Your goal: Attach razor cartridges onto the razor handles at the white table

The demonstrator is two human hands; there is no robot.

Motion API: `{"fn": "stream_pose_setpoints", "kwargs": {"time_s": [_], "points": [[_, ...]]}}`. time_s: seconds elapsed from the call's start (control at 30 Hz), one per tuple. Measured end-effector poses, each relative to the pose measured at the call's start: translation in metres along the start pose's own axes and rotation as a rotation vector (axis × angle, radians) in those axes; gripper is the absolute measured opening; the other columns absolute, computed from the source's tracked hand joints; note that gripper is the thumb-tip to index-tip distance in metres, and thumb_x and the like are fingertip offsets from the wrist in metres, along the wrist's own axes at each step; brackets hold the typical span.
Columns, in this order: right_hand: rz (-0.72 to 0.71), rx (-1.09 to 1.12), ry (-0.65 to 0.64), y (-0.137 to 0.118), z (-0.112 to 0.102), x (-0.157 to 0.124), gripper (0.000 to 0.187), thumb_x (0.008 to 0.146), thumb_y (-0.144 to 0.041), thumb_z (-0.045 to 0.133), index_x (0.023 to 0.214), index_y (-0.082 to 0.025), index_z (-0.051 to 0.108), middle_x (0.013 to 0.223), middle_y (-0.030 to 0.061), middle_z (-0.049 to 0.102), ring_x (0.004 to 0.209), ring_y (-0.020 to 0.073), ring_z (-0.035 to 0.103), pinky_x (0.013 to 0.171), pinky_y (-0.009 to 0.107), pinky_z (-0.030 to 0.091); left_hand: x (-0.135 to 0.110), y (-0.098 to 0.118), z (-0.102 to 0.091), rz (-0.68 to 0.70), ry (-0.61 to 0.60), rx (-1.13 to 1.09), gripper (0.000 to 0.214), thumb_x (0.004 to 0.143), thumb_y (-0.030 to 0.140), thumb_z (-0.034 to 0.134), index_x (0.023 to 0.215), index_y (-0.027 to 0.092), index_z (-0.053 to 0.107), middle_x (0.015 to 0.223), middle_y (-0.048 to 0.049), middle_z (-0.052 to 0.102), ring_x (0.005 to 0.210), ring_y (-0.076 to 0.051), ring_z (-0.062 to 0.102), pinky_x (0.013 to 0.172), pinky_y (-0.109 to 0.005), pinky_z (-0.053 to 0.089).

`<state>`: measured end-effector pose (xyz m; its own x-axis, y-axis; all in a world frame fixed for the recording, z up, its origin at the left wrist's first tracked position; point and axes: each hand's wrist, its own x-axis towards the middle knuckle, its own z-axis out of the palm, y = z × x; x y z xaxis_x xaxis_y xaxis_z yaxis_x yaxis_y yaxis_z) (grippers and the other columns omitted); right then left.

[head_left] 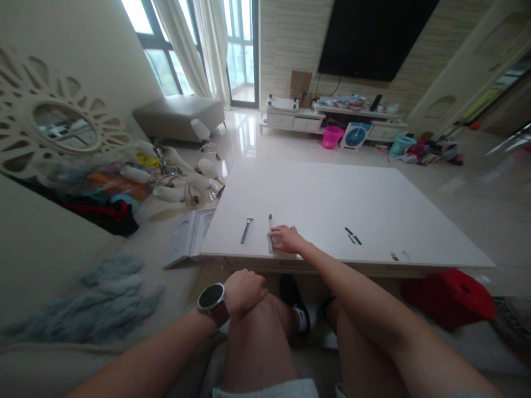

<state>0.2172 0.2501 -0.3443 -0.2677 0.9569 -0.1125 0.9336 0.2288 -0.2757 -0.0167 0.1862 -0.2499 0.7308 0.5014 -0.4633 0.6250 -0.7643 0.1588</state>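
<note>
The person is sitting at a low white table (332,199), and the right hand (286,239) is lying on its near edge with the fingers loose and slightly spread. The fingertips are pressing flat on a slim metal strip (270,226) rather than closing around it. The strip is lying flat on the tabletop, with its long axis running straight away from the person, one end towards the table edge and the other pointing at the far wall. Just to its left a small metal tool (246,230) is lying nearly parallel and apart from it. Nothing is standing between hand and strip.

The left hand (244,290), with a wristwatch (211,298) on the wrist, is resting curled over the left knee (257,326) and holding no object.

Further right on the table, a few small dark pieces (352,236) are lying well apart from the hand. An opened white box (188,237) is sitting at the table's left corner with only its pale inside showing. A pink basket (332,137) is standing on the floor by the far cabinet, and whether anything is in it cannot be told. A red bundle (448,296) is lying beside the right leg.
</note>
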Motion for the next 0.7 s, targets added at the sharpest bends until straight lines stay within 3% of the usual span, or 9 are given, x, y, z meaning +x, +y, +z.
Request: {"fn": "stream_pose_setpoints", "kwargs": {"time_s": [0.23, 0.53, 0.7], "points": [[0.03, 0.009, 0.031, -0.004, 0.005, 0.004, 0.046, 0.084, -0.044, 0.066, 0.128, -0.031, 0.062, 0.143, 0.0067, 0.054, 0.129, 0.0306, 0.046, 0.096, 0.049, 0.035, 0.001, -0.001, 0.002, 0.005, 0.008, -0.002, 0.04, 0.092, 0.039, 0.04, 0.095, 0.018, 0.074, 0.096, -0.016, 0.075, 0.094, -0.033, 0.071, 0.08, -0.044, 0.055], [0.0, 0.032, 0.05, -0.03, 0.011, 0.022, 0.055, 0.085, -0.043, 0.066, 0.137, -0.035, 0.052, 0.148, 0.0046, 0.048, 0.131, 0.0285, 0.043, 0.096, 0.05, 0.035, 0.0, -0.001, 0.0, -0.005, -0.009, -0.007, 0.039, 0.092, 0.039, 0.041, 0.096, 0.018, 0.074, 0.096, -0.0156, 0.075, 0.095, -0.032, 0.071, 0.082, -0.043, 0.054], [0.055, 0.052, 0.066, -0.02, 0.002, 0.016, 0.061, 0.081, -0.043, 0.07, 0.138, -0.031, 0.05, 0.144, 0.0086, 0.051, 0.13, 0.0287, 0.042, 0.098, 0.05, 0.035, 0.001, 0.0, 0.001, -0.005, -0.003, -0.023, 0.038, 0.092, 0.038, 0.041, 0.096, 0.018, 0.074, 0.097, -0.0154, 0.075, 0.095, -0.033, 0.071, 0.082, -0.044, 0.054]]}}
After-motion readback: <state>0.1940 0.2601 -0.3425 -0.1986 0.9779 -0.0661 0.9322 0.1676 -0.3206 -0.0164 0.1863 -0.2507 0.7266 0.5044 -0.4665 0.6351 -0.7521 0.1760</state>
